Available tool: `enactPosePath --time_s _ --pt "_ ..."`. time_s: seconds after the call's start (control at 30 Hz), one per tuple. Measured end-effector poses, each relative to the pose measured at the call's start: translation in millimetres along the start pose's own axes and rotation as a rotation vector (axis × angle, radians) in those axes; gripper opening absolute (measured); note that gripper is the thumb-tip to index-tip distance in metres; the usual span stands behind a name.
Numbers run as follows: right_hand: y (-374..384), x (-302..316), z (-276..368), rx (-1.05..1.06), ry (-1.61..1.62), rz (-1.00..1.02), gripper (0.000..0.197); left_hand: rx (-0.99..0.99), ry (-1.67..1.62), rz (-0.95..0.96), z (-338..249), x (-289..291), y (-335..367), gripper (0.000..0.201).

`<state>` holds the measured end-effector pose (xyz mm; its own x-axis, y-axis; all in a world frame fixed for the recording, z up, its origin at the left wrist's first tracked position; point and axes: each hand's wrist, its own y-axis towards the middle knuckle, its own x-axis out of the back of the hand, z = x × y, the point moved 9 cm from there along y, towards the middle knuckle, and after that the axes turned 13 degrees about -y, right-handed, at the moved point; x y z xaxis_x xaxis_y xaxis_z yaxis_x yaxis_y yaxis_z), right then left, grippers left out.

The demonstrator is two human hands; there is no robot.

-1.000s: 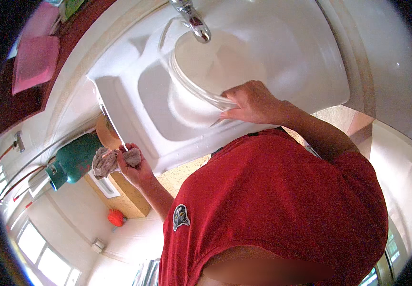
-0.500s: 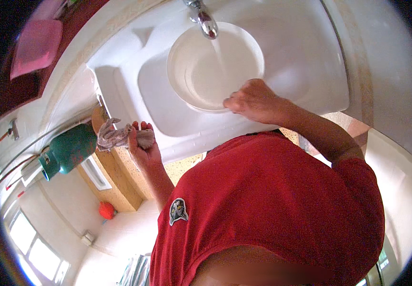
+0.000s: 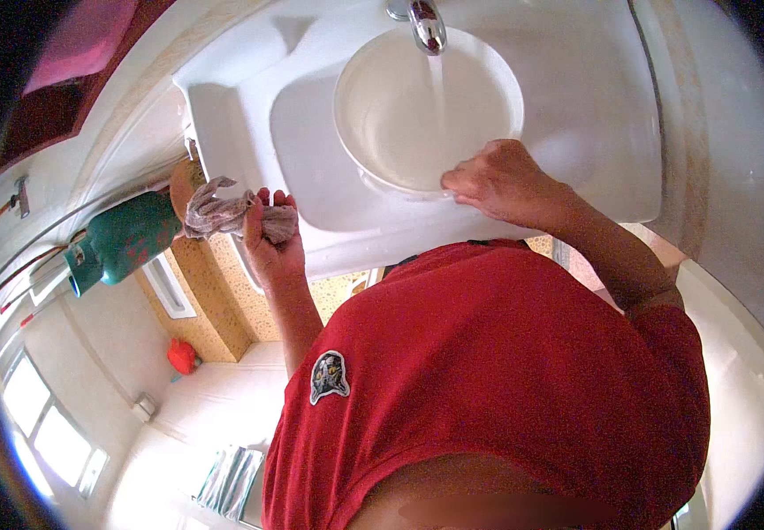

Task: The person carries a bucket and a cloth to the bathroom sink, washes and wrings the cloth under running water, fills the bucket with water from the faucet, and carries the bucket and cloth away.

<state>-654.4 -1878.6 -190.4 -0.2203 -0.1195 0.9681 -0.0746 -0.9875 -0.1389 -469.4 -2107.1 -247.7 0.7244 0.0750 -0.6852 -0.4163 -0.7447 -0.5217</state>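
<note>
A round white basin sits in the sink under the tap, and water runs from the spout into it. The fingers of my right hand are closed on the basin's near right rim. Left of the sink's near edge, my left hand holds a crumpled, greyish-brown cloth up in the air, its fingers wrapped round the bunched fabric. One end of the cloth sticks out to the left of the hand.
The white sink has a raised ledge along its left side. Beyond it on the left lies a green gas cylinder near hoses. A red object rests on the floor, and a pink plastic container stands at the upper left.
The whole view has shifted, so the tap and basin appear farther right and higher. Both hands keep their holds, and water still runs into the basin.
</note>
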Motion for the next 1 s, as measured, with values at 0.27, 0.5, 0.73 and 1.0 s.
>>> enactPosePath --time_s 0.27,0.5,0.73,1.0 --pt "-16.6 16.2 -40.2 -0.276 0.182 0.01 0.025 -0.016 0.054 -0.026 4.1 6.2 -2.0 0.021" --pt "12.9 4.3 6.0 -0.091 0.078 -0.028 0.024 0.011 0.066 -0.059 16.5 -7.4 -8.5 0.027" --pt "-23.1 24.5 -49.3 -0.304 0.405 -0.107 0.031 -0.037 0.042 -0.073 4.9 7.6 -4.9 0.03" --pt "-2.7 4.5 -53.0 -0.488 0.434 -0.141 0.039 -0.034 0.078 -0.084 6.0 9.9 -1.0 0.028"
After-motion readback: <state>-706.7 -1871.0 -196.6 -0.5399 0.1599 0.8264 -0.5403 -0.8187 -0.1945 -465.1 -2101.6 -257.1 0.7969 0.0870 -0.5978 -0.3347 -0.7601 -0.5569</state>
